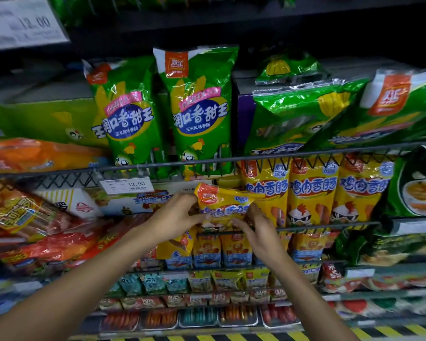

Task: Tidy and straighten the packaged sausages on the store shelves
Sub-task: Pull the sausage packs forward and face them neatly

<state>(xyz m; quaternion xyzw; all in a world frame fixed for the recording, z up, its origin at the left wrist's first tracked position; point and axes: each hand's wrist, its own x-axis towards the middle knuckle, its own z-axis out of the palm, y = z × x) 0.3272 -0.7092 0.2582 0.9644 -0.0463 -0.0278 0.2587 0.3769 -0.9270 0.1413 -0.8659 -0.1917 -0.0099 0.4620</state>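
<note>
A yellow sausage pack (225,205) with a red corner logo is tilted in front of the middle shelf. My left hand (176,215) grips its left side and my right hand (257,225) pinches its lower right edge. To its right, three yellow chicken-sausage packs (312,193) stand upright behind the wire rail. On the shelf above, two green corn-sausage packs (197,112) stand upright, while other green packs (303,112) lean over at the right.
A wire shelf rail (207,161) with a 12.00 price tag (126,186) runs across. Red and orange sausage packs (35,217) lie jumbled at the left. Lower shelves hold several small packs (221,252). A yellow-black striped edge (231,337) marks the bottom.
</note>
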